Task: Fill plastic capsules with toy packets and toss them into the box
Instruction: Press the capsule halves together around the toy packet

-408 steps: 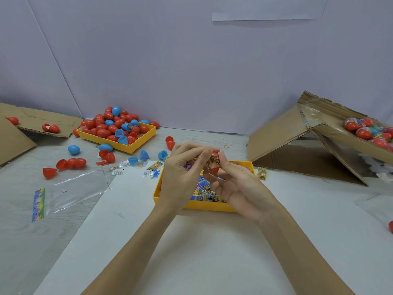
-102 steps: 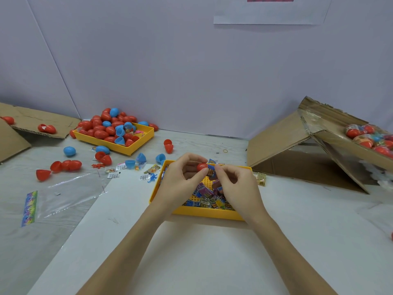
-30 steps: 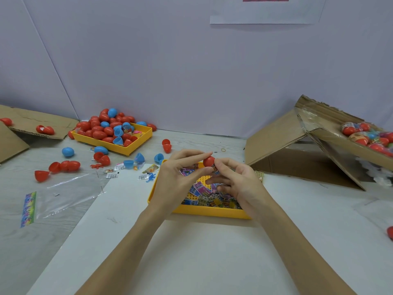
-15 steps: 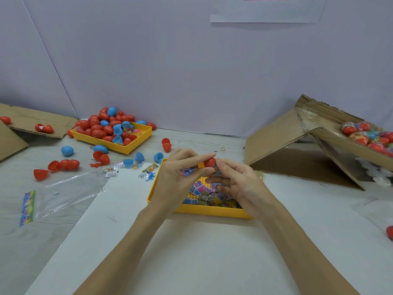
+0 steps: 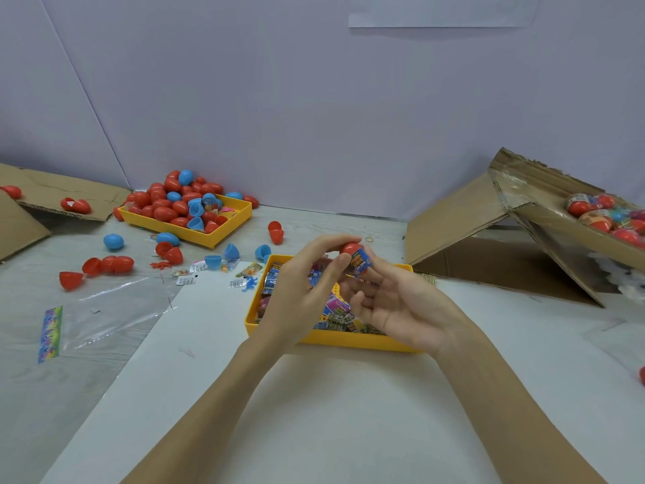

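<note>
Above the near yellow tray point(image 5: 335, 338) of toy packets, both hands meet at a red capsule point(image 5: 350, 248). A blue toy packet point(image 5: 361, 262) shows between its two red halves. My left hand point(image 5: 303, 291) pinches the capsule's top half with thumb and fingertips. My right hand point(image 5: 401, 305) lies palm up beneath it, its thumb and a fingertip holding the lower half and the packet. The cardboard box point(image 5: 544, 218) at the right tilts toward me and holds several filled capsules point(image 5: 607, 218).
A second yellow tray point(image 5: 213, 241) heaped with red and blue capsules stands at the back left. Loose capsule halves point(image 5: 104, 265), small packets and a clear plastic bag point(image 5: 104, 312) lie on the left. A flat cardboard flap point(image 5: 62, 197) is at the far left.
My right hand has turned palm up and opened out under the capsule. The capsule has risen slightly, and the blue packet now shows between its halves.
</note>
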Tool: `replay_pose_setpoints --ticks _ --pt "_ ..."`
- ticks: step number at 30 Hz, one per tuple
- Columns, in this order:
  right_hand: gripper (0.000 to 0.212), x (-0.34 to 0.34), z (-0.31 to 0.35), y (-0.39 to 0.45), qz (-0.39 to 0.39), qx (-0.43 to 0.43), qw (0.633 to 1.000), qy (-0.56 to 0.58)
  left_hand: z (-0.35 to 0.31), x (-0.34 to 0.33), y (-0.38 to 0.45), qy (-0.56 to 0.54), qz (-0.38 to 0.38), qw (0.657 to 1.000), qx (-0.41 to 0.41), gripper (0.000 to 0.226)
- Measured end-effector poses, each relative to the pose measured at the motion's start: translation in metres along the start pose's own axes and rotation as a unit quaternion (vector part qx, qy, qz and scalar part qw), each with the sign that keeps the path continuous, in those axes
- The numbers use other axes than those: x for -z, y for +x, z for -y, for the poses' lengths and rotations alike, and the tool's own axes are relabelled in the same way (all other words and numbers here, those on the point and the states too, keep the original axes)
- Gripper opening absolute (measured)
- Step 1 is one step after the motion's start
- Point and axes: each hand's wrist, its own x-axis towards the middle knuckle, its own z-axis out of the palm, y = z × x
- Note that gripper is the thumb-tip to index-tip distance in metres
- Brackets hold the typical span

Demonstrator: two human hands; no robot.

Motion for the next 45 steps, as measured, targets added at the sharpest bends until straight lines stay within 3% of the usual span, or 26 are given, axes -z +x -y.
replay_pose_setpoints --ticks 5,12,20,23,25,26,28,30,34,38,45 --pt "0.032 0.003 0.002 -0.001 0.045 -0.063 0.993 0.086 0.001 0.002 0.002 0.012 -0.005 1.000 -0.022 0.033" --pt "0.035 -0.001 -0.007 0.002 0.094 -0.078 0.980 0.160 -0.002 -0.003 0.001 -0.055 0.005 0.998 -0.015 0.027" --pt "0.031 -0.003 -0.012 0.005 0.088 -0.069 0.982 0.152 -0.005 -0.006 0.000 -0.096 -0.029 0.995 0.023 0.026" --pt "0.033 -0.005 -0.011 0.004 0.050 -0.012 0.995 0.090 -0.004 -0.006 0.000 -0.118 -0.022 0.992 0.046 0.027" --pt "0.029 -0.005 -0.012 0.005 -0.009 0.095 0.995 -0.033 -0.003 -0.004 0.000 -0.115 -0.019 0.991 0.059 0.031" --pt "0.027 -0.004 -0.014 0.005 -0.042 0.158 0.980 -0.117 -0.002 -0.004 0.001 -0.107 -0.023 0.992 0.064 0.032" --pt "0.027 -0.004 -0.017 0.006 -0.113 0.270 0.913 -0.284 0.000 -0.002 0.002 -0.073 -0.044 0.994 0.069 0.032" --pt "0.028 -0.004 -0.020 0.007 -0.144 0.333 0.861 -0.356 0.002 -0.001 0.002 -0.066 -0.055 0.992 0.092 0.031" --pt "0.034 -0.005 -0.020 0.005 -0.113 0.350 0.847 -0.383 0.003 0.000 0.002 -0.127 -0.062 0.981 0.130 0.037" --pt "0.040 -0.005 -0.017 0.003 -0.064 0.329 0.877 -0.344 0.004 0.004 0.003 -0.129 -0.068 0.981 0.127 0.025" --pt "0.031 -0.008 -0.022 0.007 -0.126 0.357 0.876 -0.299 0.008 0.001 0.002 -0.145 -0.073 0.977 0.138 0.019"
